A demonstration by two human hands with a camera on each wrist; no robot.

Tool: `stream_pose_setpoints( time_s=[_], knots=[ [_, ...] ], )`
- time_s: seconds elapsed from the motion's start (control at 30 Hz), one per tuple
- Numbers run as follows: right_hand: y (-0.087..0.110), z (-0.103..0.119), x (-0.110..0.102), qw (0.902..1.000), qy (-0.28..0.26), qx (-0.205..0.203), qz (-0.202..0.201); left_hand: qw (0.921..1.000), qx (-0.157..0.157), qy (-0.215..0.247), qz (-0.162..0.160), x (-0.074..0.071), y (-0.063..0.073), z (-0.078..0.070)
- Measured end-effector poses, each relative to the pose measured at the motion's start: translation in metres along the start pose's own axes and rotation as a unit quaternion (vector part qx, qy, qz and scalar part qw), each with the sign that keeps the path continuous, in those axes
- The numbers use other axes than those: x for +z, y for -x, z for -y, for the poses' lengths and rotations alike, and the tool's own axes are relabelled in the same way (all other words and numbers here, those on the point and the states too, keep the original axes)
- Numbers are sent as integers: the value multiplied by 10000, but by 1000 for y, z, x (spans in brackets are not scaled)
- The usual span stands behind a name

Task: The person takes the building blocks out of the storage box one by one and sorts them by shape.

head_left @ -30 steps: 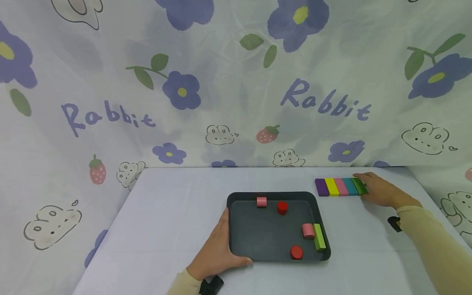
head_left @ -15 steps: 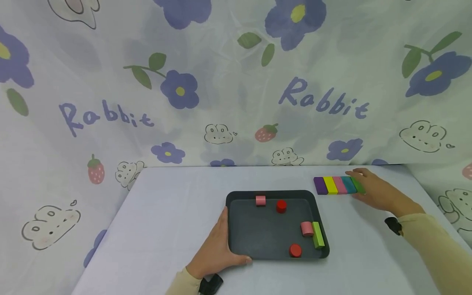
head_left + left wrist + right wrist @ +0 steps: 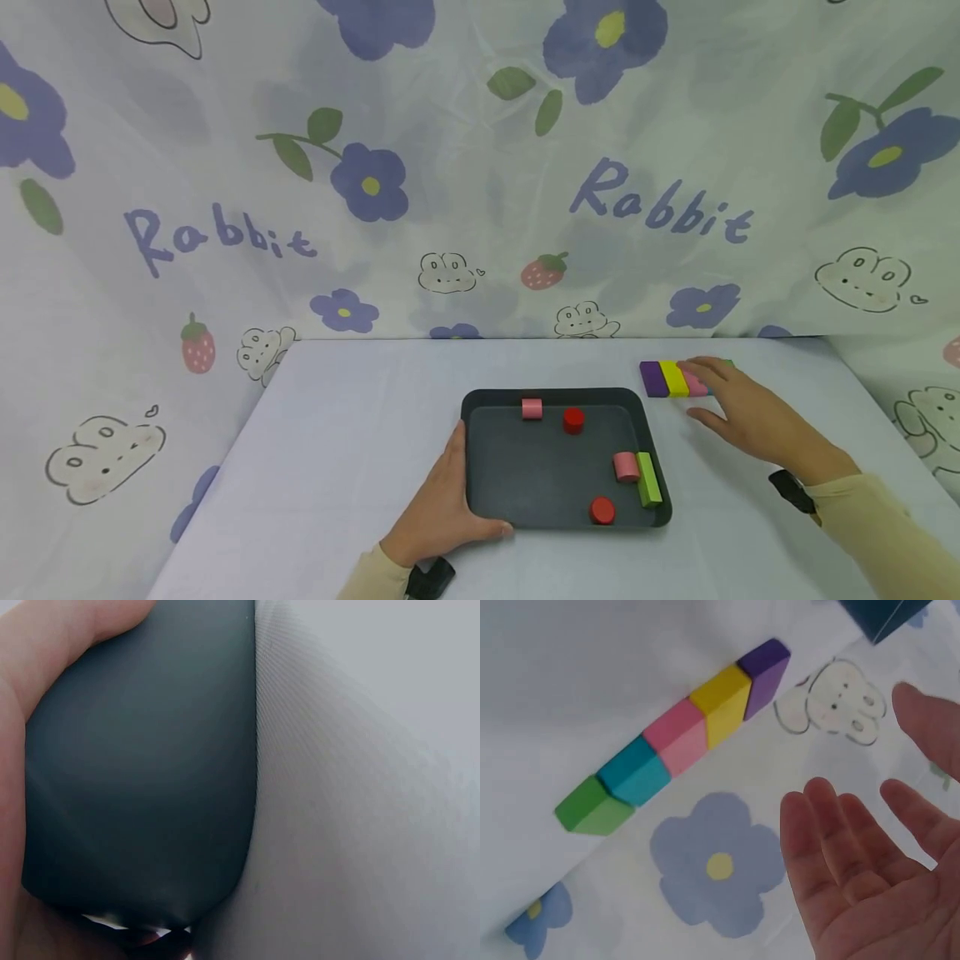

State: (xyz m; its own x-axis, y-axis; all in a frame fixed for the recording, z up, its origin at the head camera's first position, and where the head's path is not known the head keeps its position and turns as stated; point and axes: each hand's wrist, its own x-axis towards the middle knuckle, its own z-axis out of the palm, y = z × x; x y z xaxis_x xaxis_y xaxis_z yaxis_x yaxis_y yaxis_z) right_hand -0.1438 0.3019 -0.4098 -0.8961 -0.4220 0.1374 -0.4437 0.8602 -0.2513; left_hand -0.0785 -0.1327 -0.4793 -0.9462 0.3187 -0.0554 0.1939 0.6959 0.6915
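My left hand [image 3: 442, 504] grips the near left corner of a dark grey tray [image 3: 532, 475], thumb along the front side and fingers along the left. The left wrist view shows the tray's outer wall [image 3: 150, 765] close up in that hand. My right hand [image 3: 742, 421] holds nothing; its fingers are spread and overlap the right end of a row of flat blocks in the head view. The row runs purple [image 3: 653, 379], yellow [image 3: 674, 379], pink [image 3: 676, 735], teal [image 3: 634, 772] and green [image 3: 592, 808]. In the head view the hand hides most of the teal and green blocks.
Inside the tray lie a pink cylinder [image 3: 532, 409] and a red cylinder [image 3: 573, 421] at the back. Another pink cylinder [image 3: 626, 467] lies beside a light green bar [image 3: 648, 480] at the right wall. A second red cylinder [image 3: 602, 511] is near the front. Behind the table hangs a patterned cloth [image 3: 480, 167].
My right hand has left the green block at the row's right end and moved left and nearer, with its fingers spreading. My left hand stays on the tray.
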Motion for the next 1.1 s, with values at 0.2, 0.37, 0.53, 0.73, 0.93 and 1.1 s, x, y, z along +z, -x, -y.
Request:
stream_pose_setpoints(
  time_s=[0.2,0.37,0.53,0.73,0.93,1.1],
  knots=[
    [10,22,6,9996,-53,-39,-271,10000,-8,-2,-8,0,-1,-1],
    [18,39,10,9998,-62,103,-130,10000,-24,-24,-12,0,-1,-1],
    [24,52,14,9999,-117,70,64,10000,-27,-33,-20,0,0,-1],
    [30,63,18,9998,-64,42,161,10000,-11,-8,-30,0,0,0],
    [35,68,24,9994,-47,-283,205,10000,4,34,-41,0,0,0],
    [36,72,28,9984,-33,-430,352,10000,-3,29,-37,1,-1,-1]
  ],
)
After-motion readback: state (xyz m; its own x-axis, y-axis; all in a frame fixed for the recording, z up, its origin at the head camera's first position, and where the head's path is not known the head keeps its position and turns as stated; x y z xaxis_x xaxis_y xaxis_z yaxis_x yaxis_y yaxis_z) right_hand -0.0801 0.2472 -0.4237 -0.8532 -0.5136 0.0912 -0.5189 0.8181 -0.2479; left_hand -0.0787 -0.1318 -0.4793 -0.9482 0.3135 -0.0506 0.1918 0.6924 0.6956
